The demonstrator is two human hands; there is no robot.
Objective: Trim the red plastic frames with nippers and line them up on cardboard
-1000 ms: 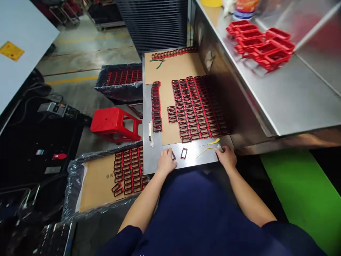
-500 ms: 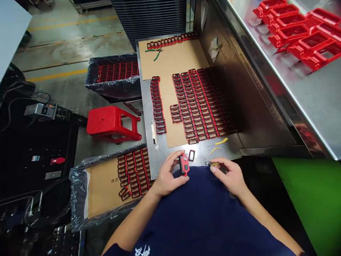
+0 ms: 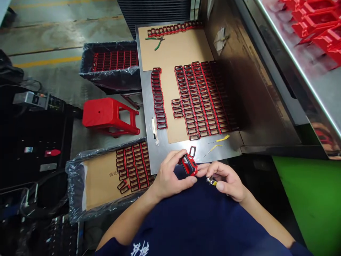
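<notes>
My left hand (image 3: 170,176) is closed on a small red and black frame part (image 3: 189,164), held just in front of my body at the near edge of the steel table (image 3: 149,106). My right hand (image 3: 226,179) touches the part's right side with its fingertips and grips a small metal tool with a yellow tip (image 3: 212,182). One loose frame part (image 3: 192,151) lies on the steel just beyond my hands. Rows of like parts (image 3: 202,97) cover a brown cardboard sheet (image 3: 170,53) further back.
Yellow strips (image 3: 223,138) lie on the steel at the right. A pen-like tool (image 3: 153,128) lies left of the cardboard; green pliers (image 3: 157,41) lie at the back. Two lined bins of parts (image 3: 130,167) (image 3: 114,64) and a red stool (image 3: 108,115) stand at the left.
My left hand picked the red frame part off the steel and brought it toward my body. My right hand lifted the small tool and came in against the part.
</notes>
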